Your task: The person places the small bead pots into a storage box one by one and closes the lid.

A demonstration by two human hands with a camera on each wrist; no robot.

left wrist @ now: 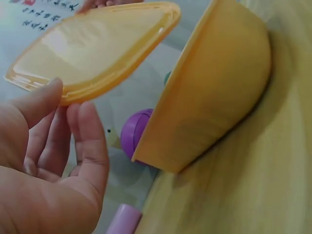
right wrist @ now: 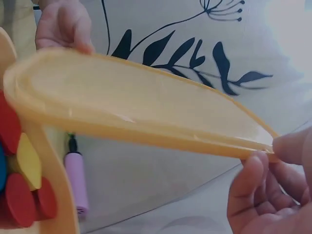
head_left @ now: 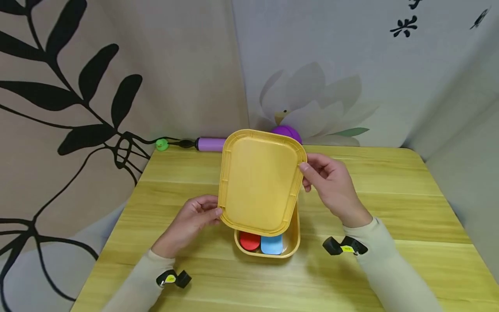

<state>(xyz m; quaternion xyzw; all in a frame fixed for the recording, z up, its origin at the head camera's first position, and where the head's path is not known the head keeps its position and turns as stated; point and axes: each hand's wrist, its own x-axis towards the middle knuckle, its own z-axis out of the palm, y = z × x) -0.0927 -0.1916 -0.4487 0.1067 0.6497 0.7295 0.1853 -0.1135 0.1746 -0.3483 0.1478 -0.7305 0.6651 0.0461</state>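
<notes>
A yellow plastic lid [head_left: 261,182] is held tilted above a yellow box [head_left: 294,238]. My left hand [head_left: 192,221] pinches the lid's lower left edge between thumb and fingers. On the opposite edge, higher up, my right hand [head_left: 331,186] pinches it too. The lid hides most of the box in the head view. Inside the box, a red piece [head_left: 249,241] and a light blue piece [head_left: 271,245] show below the lid. The right wrist view also shows a yellow piece [right wrist: 29,161] and several red ones in the box.
Behind the lid, at the table's back edge, lie a purple cylinder [head_left: 210,144] with a black tip and a purple ball [head_left: 288,132]. A small green object [head_left: 161,144] is at the back left corner. The wooden table [head_left: 390,260] meets a patterned curtain [head_left: 187,65].
</notes>
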